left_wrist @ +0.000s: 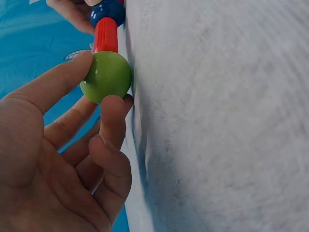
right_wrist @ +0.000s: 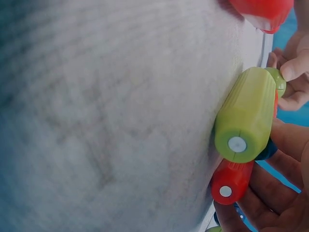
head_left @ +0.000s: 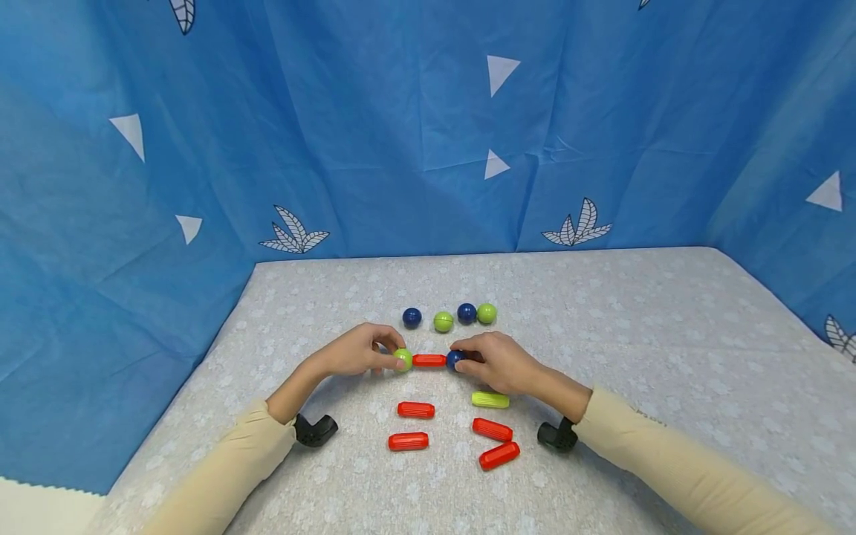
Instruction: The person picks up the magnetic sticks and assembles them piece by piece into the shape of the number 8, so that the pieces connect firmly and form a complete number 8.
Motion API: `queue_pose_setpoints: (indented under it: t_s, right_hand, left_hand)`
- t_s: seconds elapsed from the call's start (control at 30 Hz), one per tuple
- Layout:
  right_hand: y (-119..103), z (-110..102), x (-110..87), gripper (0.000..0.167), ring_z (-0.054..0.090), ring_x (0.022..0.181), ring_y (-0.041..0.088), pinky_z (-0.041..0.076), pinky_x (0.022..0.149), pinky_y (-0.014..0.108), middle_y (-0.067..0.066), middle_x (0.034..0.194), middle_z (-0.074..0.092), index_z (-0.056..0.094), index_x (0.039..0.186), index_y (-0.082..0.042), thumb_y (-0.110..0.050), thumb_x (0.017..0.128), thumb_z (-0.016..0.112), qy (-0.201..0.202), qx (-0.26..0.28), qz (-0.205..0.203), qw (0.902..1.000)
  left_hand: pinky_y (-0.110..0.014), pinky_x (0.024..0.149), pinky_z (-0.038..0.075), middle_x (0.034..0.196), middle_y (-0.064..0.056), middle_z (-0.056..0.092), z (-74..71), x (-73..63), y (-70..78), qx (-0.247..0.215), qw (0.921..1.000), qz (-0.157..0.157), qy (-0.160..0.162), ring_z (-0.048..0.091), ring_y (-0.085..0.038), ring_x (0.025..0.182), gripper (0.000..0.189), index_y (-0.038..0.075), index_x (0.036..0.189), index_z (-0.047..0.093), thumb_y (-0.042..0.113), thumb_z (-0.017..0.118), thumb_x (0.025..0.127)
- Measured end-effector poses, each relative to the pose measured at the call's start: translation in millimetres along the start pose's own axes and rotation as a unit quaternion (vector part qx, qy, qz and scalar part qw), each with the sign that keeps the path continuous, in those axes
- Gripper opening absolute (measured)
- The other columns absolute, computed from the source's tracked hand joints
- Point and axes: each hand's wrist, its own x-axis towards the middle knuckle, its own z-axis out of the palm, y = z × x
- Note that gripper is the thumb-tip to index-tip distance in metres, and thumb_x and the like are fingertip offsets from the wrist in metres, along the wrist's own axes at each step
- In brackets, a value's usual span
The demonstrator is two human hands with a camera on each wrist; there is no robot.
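Note:
My left hand [head_left: 361,351] pinches a light green ball [left_wrist: 107,77] between thumb and fingers. A red magnetic stick [head_left: 429,360] runs from that ball to a dark blue ball [head_left: 455,360], all in one line low over the cloth. My right hand [head_left: 500,362] holds the blue ball end. In the right wrist view another red stick [right_wrist: 231,183], with a silvery round end, lies against the right fingers; the head view hides it. A yellow-green stick [head_left: 490,400] lies just in front of the right hand.
Behind the hands sit two dark blue balls, one of them at left [head_left: 412,318], and two green balls, one in the middle [head_left: 443,321]. Several loose red sticks [head_left: 408,441] lie nearer me. Blue curtain [head_left: 428,148] borders the patterned tablecloth [head_left: 669,357].

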Motion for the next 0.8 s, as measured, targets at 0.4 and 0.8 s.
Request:
queue_pose_setpoints:
  t_s: [0.4,0.8]
  right_hand:
    - [-0.8,0.9,-1.2,0.034,0.056,0.084,0.011,0.049,0.079,0.034,0.004,0.108,0.070,0.066,0.124,0.000,-0.017,0.096,0.067,-0.001,-0.005,0.011,0.9999]
    - [0.4,0.5,-0.6,0.033,0.057,0.084,0.010,0.050,0.077,0.032,0.005,0.109,0.070,0.067,0.123,0.000,-0.017,0.095,0.067,0.002,-0.002,0.004,1.0000]
  left_hand:
    - [-0.032,0.052,0.047,0.099,-0.006,0.066,0.5,-1.1,-4.9,-0.004,0.9999,0.013,-0.001,0.061,-0.021,0.063,0.027,0.006,0.112,0.066,0.023,0.072,0.092]
    - [-0.034,0.055,0.048,0.103,-0.011,0.064,2.1,-1.5,-7.2,-0.016,0.9999,0.005,0.005,0.062,-0.022,0.066,0.032,0.002,0.115,0.064,0.021,0.073,0.091]
